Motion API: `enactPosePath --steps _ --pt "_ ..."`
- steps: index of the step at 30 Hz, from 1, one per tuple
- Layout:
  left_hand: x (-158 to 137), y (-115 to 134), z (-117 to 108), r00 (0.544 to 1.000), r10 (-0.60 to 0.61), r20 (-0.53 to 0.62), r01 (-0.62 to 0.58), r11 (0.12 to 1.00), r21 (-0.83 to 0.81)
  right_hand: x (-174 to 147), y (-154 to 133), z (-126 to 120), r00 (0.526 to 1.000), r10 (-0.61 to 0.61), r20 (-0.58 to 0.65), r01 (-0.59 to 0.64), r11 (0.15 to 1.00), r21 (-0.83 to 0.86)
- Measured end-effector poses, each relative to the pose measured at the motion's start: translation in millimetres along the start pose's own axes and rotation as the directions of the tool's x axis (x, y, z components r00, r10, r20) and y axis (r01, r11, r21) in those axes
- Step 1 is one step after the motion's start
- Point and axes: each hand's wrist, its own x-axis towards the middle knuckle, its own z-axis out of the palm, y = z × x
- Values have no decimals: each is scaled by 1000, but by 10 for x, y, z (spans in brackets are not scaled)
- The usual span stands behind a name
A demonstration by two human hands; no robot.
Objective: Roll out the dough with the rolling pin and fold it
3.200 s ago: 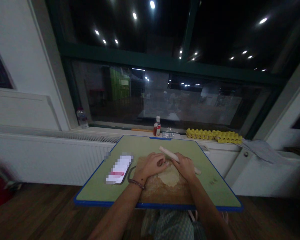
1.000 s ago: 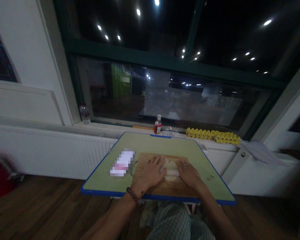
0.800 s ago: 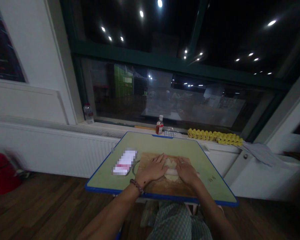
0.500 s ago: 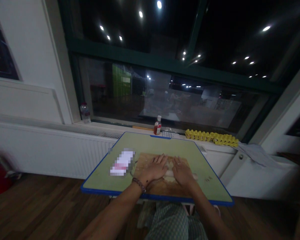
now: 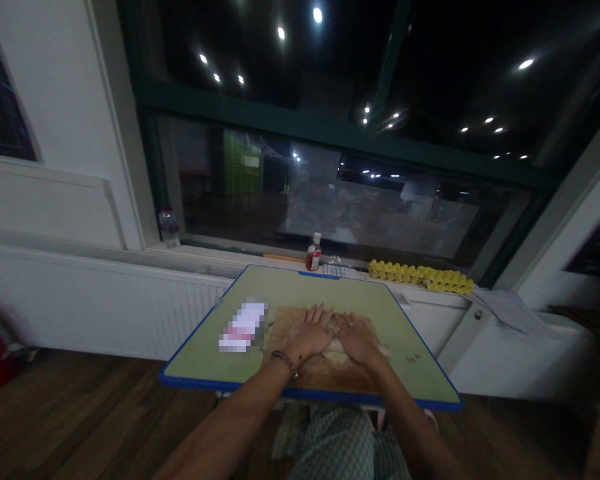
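My left hand (image 5: 309, 335) lies flat with fingers outstretched on a pale rolling pin (image 5: 384, 350). Beside it, my right hand (image 5: 356, 339) presses on the same pin, palm down and fingers extended forward. Only the pin's right end and a short stretch between the hands show; the hands cover the rest. Under the pin is a flat, pale sheet of dough (image 5: 336, 357), partly hidden. The dough rests on a wooden board (image 5: 325, 381) with whitish smears.
The board sits on a small green table with a blue edge (image 5: 215, 385). A blurred-out phone-like screen (image 5: 243, 327) lies to the left. Behind, the sill holds a small bottle of reddish liquid (image 5: 313, 253), a yellow egg tray (image 5: 420, 276) and a clear bottle (image 5: 169, 228).
Both hands have slid slightly forward over the pin. My right hand is now closer to the left one. The whole view has shifted a little.
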Motion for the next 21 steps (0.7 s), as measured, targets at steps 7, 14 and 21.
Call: enactPosePath --steps 7,14,21 --pt "235 -50 -79 954 -151 -259 160 987 13 340 28 -58 973 224 -64 -221 974 56" --pt "370 -96 -208 924 -87 -374 90 996 -8 487 105 -7 888 326 -323 -333 942 35" --pt "438 -127 -223 923 -17 -384 42 998 56 499 143 -33 885 320 -339 -336 942 13"
